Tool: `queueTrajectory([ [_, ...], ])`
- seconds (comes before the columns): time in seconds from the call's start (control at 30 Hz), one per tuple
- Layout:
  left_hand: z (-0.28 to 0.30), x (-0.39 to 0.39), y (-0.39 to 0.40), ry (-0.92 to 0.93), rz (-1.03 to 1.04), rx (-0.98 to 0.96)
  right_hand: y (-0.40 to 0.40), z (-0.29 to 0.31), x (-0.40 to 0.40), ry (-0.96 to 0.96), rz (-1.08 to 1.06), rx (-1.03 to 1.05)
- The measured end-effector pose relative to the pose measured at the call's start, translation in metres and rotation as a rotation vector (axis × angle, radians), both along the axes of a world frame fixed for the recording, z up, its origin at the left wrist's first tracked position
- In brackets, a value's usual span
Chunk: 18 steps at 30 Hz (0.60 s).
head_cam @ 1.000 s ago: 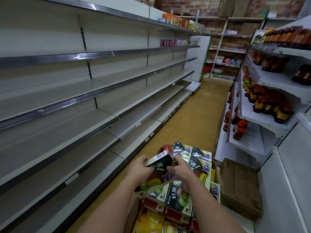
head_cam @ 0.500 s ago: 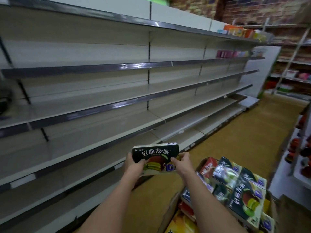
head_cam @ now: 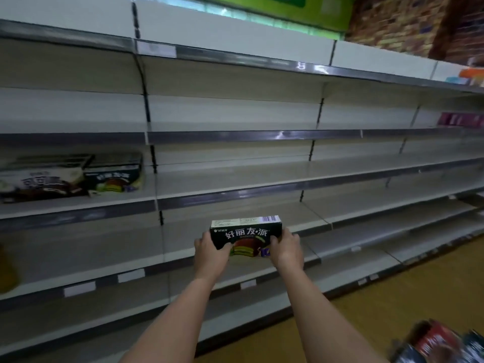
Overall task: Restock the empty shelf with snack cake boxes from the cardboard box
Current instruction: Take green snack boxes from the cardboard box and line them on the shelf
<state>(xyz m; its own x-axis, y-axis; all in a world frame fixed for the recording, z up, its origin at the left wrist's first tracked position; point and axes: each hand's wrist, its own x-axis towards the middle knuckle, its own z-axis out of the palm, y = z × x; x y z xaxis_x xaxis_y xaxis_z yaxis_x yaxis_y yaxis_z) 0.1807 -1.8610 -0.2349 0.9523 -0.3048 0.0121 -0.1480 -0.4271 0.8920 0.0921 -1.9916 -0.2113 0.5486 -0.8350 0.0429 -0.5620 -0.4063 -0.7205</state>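
I hold a dark snack cake box [head_cam: 246,235] with white characters and a green-filled cake picture upright in front of the shelving. My left hand [head_cam: 210,251] grips its left end and my right hand [head_cam: 286,247] grips its right end. It hangs in the air before the lower shelves, under the bare middle shelf [head_cam: 235,184]. On that shelf's left section stand two boxes: a matching dark box [head_cam: 115,176] and a white-and-dark one [head_cam: 42,179]. The supply of boxes [head_cam: 442,344] shows blurred at the bottom right corner; the cardboard box itself is hidden.
Long grey shelves run left to right at several heights, mostly bare. Pink packs [head_cam: 461,119] and orange packs [head_cam: 471,74] sit at the far right. A yellow item [head_cam: 6,271] is at the left edge. Wooden floor [head_cam: 392,310] lies below right.
My view has swung left toward the shelves, and both hands have carried the box up and away from the supply, which has slid to the bottom right corner. Two shelved boxes came into view.
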Motion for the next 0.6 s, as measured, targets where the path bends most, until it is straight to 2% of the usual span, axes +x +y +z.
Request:
queueTrajectory([
  [0.2,0.018,0.077,0.029,-0.049,0.108,0.041,0.028,0.003,0.081,-0.201,0.024,0.098],
  [0.37,0.019,0.127,0.048,-0.055,0.138,0.056,0.042,0.009,0.140,-0.143,0.045,0.083],
  [0.6,0.017,0.183,0.046,-0.058,0.178,-0.010,0.037,0.010,0.204,-0.206,0.159,0.129],
])
